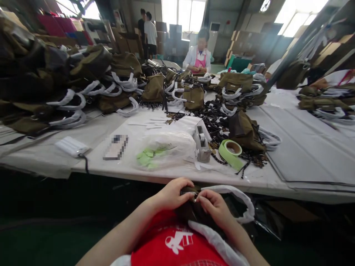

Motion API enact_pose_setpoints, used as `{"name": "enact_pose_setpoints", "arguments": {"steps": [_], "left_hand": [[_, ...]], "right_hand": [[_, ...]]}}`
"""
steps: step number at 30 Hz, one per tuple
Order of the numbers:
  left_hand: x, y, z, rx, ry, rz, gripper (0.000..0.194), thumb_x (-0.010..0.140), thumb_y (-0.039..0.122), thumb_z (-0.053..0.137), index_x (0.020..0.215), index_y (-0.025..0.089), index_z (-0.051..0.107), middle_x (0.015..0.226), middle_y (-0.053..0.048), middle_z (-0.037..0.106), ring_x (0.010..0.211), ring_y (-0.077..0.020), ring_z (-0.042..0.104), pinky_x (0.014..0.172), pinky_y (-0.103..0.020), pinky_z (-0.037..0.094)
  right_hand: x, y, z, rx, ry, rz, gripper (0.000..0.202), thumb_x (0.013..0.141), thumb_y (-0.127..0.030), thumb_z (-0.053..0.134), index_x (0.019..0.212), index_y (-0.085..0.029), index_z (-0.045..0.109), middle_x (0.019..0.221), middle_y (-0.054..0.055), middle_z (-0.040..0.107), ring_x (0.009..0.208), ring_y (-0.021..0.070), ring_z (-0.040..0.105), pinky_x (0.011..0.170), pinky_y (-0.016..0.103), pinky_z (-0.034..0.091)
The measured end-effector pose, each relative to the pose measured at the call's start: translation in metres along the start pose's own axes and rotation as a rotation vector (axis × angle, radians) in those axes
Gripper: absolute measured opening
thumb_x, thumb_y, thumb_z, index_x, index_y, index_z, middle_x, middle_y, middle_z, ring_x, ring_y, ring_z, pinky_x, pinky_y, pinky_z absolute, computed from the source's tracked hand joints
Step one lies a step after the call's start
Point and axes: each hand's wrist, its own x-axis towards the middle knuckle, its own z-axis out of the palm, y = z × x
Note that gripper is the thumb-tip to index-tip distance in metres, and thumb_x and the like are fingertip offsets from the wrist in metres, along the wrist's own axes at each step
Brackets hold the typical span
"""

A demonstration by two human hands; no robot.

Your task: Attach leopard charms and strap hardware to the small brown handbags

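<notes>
A dark olive handbag (191, 212) rests on my lap against the red apron, just below the table's front edge. Its handles (246, 207) are wrapped in white padding; one loops out to the right, another runs down over the apron. My left hand (176, 194) grips the bag's upper edge, thumb on top. Close beside it, my right hand (212, 203) is closed, thumb and forefinger pinched at a small metal fitting (195, 197) on the bag. What exactly the right fingertips hold is partly hidden.
On the white table (111, 168) are a phone (115, 147), a clear plastic bag with green pieces (151, 155), a tape dispenser (203, 146) and a green tape roll (231, 150). Olive bags (154, 88) and black cords (213, 120) lie behind. Across the table sits a co-worker (200, 59).
</notes>
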Motion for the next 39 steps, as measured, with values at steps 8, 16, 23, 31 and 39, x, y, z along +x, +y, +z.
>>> {"name": "enact_pose_setpoints", "arguments": {"steps": [8,16,23,31,39], "left_hand": [[0.000,-0.007,0.003,0.003,0.008,0.030,0.024,0.084,0.027,0.063,0.107,0.020,0.067,0.113,-0.007,0.070,0.105,-0.0212,0.064,0.097,-0.033,0.049],[0.001,-0.007,0.004,0.023,0.009,0.009,0.026,0.086,0.031,0.062,0.109,0.019,0.067,0.111,-0.008,0.071,0.103,-0.0220,0.064,0.097,-0.034,0.049],[0.002,-0.006,0.004,0.035,0.008,-0.020,0.032,0.088,0.037,0.061,0.112,0.018,0.066,0.112,-0.009,0.071,0.103,-0.0234,0.065,0.096,-0.035,0.049],[0.001,-0.005,0.005,0.005,0.004,-0.027,0.032,0.084,0.032,0.061,0.113,0.019,0.067,0.111,-0.007,0.072,0.101,-0.0221,0.066,0.092,-0.032,0.050],[0.008,-0.005,0.006,0.039,0.026,-0.124,0.038,0.082,0.042,0.065,0.114,0.021,0.068,0.113,-0.007,0.072,0.104,-0.0252,0.065,0.095,-0.035,0.050]], "right_hand": [[-0.005,-0.006,0.002,-0.024,0.021,-0.013,0.032,0.090,-0.046,0.058,0.082,-0.015,0.064,0.056,-0.005,0.047,0.049,0.0081,0.037,0.048,0.022,0.027],[0.002,-0.006,0.005,0.301,0.175,0.100,0.037,0.080,-0.052,0.070,0.079,-0.015,0.062,0.049,-0.008,0.042,0.041,0.0037,0.026,0.040,0.019,0.014],[0.012,-0.005,-0.003,0.582,0.271,0.133,0.033,0.075,-0.043,0.078,0.082,-0.015,0.063,0.052,-0.009,0.042,0.037,0.0007,0.020,0.036,0.018,0.009],[0.016,-0.005,-0.011,0.621,0.336,0.121,0.037,0.071,-0.043,0.083,0.081,-0.015,0.061,0.052,-0.010,0.040,0.037,-0.0008,0.020,0.035,0.015,0.011],[0.034,0.026,-0.023,0.600,0.355,0.166,0.045,0.067,-0.050,0.084,0.077,-0.020,0.052,0.056,-0.009,0.038,0.040,0.0012,0.015,0.039,0.019,0.008]]}}
